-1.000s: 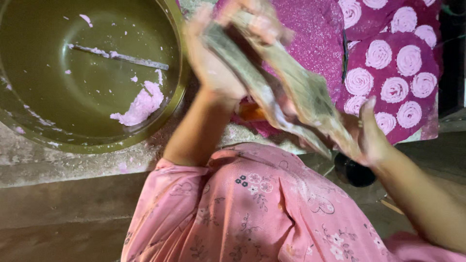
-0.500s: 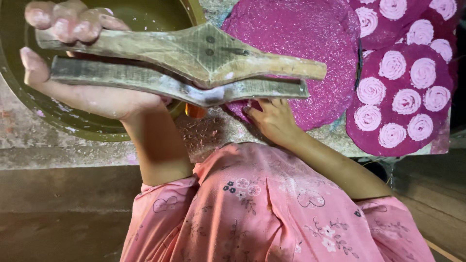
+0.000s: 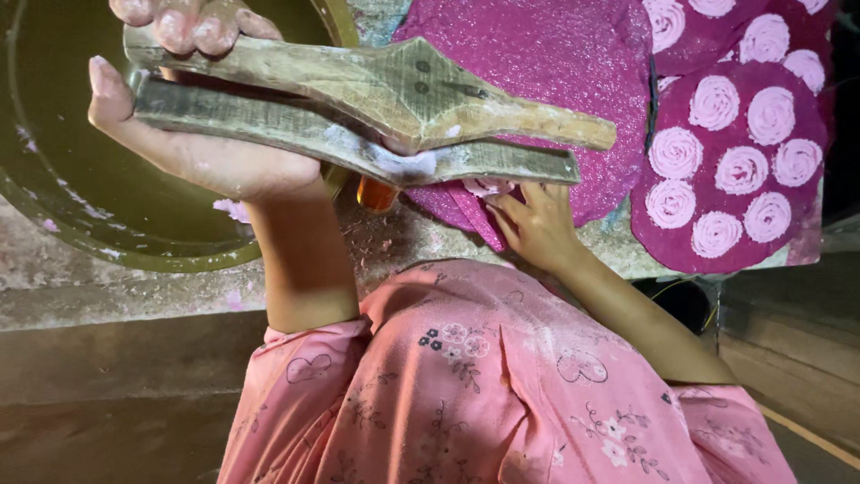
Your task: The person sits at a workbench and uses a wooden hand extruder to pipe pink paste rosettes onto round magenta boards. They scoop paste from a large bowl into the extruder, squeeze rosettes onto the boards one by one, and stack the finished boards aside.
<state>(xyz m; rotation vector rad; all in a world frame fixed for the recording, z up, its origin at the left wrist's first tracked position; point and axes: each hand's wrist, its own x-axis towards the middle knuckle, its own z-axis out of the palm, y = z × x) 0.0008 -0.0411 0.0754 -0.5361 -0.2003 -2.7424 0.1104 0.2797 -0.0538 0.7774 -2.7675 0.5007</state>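
Observation:
My left hand (image 3: pixel 206 161) grips one end of a wooden press (image 3: pixel 403 90) made of two long hinged arms, held level above the work surface. A smear of pale pink dough (image 3: pixel 403 163) sits between the arms near the hinge. My right hand (image 3: pixel 537 229) is below the press's far end, with its fingers resting on the edge of a magenta cloth (image 3: pixel 555 54) and touching a small pale pink piece (image 3: pixel 488 186). Whether the fingers pinch that piece is hidden.
A large olive-green bowl (image 3: pixel 54 179) with pink dough streaks stands at the left. Several pale pink spiral rosettes (image 3: pixel 717 103) lie on magenta sheets at the right. A small orange object (image 3: pixel 376 194) sits under the press. My pink flowered garment (image 3: pixel 484 385) fills the foreground.
A second ago both hands held the press tilted at the right. The left hand now holds it alone, level and further left, and the right hand has dropped to the cloth.

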